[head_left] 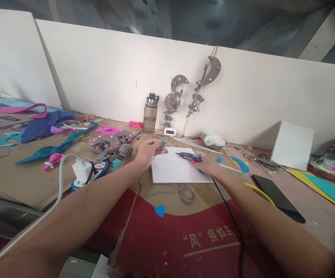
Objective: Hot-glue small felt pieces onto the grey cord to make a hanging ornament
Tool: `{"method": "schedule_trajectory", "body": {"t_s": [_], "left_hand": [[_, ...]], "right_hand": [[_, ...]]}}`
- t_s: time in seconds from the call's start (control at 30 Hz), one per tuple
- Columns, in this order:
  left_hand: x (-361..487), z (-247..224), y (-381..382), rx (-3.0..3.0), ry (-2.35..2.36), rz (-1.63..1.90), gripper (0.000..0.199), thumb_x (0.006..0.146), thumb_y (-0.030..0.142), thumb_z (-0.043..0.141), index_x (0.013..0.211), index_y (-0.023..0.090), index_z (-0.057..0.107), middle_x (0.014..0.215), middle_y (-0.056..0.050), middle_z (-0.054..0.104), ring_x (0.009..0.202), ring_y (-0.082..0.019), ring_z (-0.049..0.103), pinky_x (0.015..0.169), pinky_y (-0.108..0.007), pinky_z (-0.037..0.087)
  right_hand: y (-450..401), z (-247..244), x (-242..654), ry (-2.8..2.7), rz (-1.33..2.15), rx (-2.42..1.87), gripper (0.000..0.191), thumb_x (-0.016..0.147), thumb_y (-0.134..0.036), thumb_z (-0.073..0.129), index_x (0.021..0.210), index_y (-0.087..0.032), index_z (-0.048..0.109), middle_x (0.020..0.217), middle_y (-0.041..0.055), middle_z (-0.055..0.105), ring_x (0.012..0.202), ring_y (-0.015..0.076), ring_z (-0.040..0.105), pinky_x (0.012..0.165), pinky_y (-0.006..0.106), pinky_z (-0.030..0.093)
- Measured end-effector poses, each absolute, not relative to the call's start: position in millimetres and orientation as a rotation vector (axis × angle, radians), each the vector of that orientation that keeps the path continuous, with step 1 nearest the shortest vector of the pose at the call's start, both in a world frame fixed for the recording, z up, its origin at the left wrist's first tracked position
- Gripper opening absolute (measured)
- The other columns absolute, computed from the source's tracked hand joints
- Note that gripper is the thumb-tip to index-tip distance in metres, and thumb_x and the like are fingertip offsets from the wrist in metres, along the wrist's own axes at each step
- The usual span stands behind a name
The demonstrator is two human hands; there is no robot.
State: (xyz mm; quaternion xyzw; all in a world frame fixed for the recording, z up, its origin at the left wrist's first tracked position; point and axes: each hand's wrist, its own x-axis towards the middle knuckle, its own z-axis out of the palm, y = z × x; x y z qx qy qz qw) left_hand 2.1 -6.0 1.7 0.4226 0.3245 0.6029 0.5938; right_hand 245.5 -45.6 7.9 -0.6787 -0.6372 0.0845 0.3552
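My left hand (149, 152) pinches a small teal piece (163, 143) above the left edge of a white sheet (170, 172). Something small and grey shows just below that piece, too small to make out. In my right hand (209, 165) is a blue hot glue gun (191, 157). Its nozzle points left toward my left hand, over the sheet and apart from the teal piece. A black cord (228, 208) runs from it toward me. Near the sheet's front edge lies a coil of grey yarn (187, 194), with a blue heart cutout (160, 211) closer to me.
Grey felt rings with coloured dots (109, 143) and a power strip with a white plug (82, 170) lie left. A bottle (150, 116) and small clock (170, 132) stand behind. Moon-shaped hangings (210, 71) hang on the white board. A phone (277, 197) lies right.
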Motion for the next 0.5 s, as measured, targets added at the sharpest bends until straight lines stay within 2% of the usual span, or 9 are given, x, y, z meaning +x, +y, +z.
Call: {"method": "schedule_trajectory", "body": {"t_s": [0.13,0.27,0.37,0.5], "left_hand": [[10,-12,-6,0.934,0.876,1.288,0.018,0.067,0.016,0.074,0.072,0.011,0.058,0.063,-0.006,0.066,0.057,-0.016,0.067,0.058,-0.027,0.055],[14,-18,-5,0.903,0.916,1.260,0.016,0.068,0.014,0.073,0.071,0.011,0.057,0.061,-0.006,0.066,0.055,-0.016,0.066,0.057,-0.027,0.055],[13,-17,-4,0.881,0.897,1.266,0.018,0.066,0.015,0.075,0.070,0.011,0.057,0.062,-0.007,0.066,0.056,-0.016,0.067,0.058,-0.028,0.055],[7,-11,-2,0.885,0.847,1.354,0.017,0.068,0.018,0.073,0.071,0.011,0.058,0.063,-0.006,0.065,0.059,-0.015,0.066,0.057,-0.024,0.052]], "right_hand": [[-55,36,239,-1.577,0.416,-2.026,0.017,0.062,-0.025,0.066,0.052,-0.021,0.053,0.047,0.0033,0.055,0.052,0.0199,0.054,0.051,0.032,0.036],[-61,49,225,-1.475,0.458,-1.933,0.006,0.065,-0.022,0.060,0.067,-0.019,0.055,0.059,0.0038,0.060,0.052,0.0160,0.055,0.046,0.028,0.041],[-55,40,212,-1.343,0.591,-1.578,0.023,0.064,-0.018,0.060,0.085,-0.020,0.052,0.082,0.0029,0.062,0.063,0.0132,0.059,0.049,0.025,0.050],[-53,23,190,-1.394,0.745,-1.202,0.033,0.067,-0.021,0.061,0.097,-0.020,0.048,0.092,0.0024,0.060,0.066,0.0114,0.061,0.054,0.026,0.056]]}}
